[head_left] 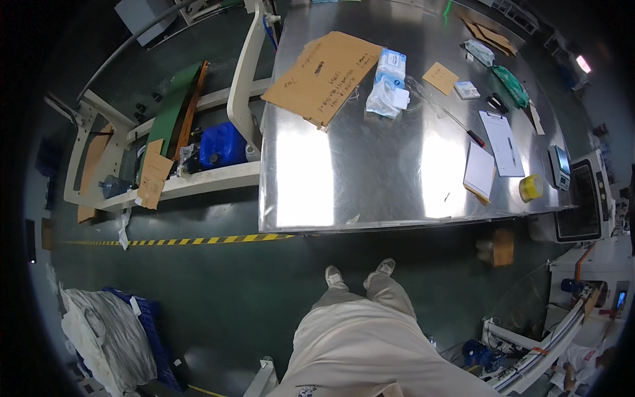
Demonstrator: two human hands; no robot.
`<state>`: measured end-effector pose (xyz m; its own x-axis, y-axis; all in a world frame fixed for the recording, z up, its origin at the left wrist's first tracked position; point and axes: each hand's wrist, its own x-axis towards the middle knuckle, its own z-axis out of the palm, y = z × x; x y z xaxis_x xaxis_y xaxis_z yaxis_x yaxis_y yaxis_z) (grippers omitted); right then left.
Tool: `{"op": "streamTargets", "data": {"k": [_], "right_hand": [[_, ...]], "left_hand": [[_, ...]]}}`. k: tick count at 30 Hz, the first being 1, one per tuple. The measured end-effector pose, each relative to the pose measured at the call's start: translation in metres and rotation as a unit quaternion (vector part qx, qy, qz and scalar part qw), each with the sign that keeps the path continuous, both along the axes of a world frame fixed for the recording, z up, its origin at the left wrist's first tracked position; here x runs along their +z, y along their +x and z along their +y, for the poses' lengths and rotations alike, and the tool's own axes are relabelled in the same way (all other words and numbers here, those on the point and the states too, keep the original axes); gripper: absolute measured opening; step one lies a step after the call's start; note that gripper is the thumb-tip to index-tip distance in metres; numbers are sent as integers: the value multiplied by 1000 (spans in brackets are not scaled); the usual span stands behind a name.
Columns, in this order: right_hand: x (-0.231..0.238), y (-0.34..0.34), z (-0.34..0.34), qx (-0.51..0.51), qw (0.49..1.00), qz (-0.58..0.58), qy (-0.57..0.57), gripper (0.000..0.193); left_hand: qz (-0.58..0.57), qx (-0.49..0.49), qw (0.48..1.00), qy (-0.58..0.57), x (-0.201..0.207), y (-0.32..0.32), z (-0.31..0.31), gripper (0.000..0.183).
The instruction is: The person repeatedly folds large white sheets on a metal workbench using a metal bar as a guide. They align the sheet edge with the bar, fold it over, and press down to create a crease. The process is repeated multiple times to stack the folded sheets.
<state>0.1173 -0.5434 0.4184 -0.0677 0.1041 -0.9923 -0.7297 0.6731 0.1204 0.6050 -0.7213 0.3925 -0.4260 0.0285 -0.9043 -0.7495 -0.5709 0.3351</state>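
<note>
Neither my left hand nor my right hand shows in the head view. In front of me stands a shiny metal table. A flat cardboard sheet with handwriting lies toward its left. Beside the sheet are a blue-and-white soft pack and a crumpled white plastic bag. A long thin tool with a dark and red handle points toward the table's near right. There, a white notepad lies next to a clipboard with a pen on it. A yellow roll sits near the corner.
A small scale and a green plastic bag lie along the table's right side. To the left, a white machine frame holds a blue jerrycan. Behind left, white cloth covers a blue crate. Someone is at the lower right.
</note>
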Motion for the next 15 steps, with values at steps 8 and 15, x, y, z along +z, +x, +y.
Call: {"op": "streamTargets", "data": {"k": [8,15], "right_hand": [[15,-4,-15,57,998,5,10,45],[23,-2,-27,104,994,3,25,48]], "left_hand": [[36,22,999,23,-7,0,13,45],[82,16,995,53,-10,6,23,35]]}}
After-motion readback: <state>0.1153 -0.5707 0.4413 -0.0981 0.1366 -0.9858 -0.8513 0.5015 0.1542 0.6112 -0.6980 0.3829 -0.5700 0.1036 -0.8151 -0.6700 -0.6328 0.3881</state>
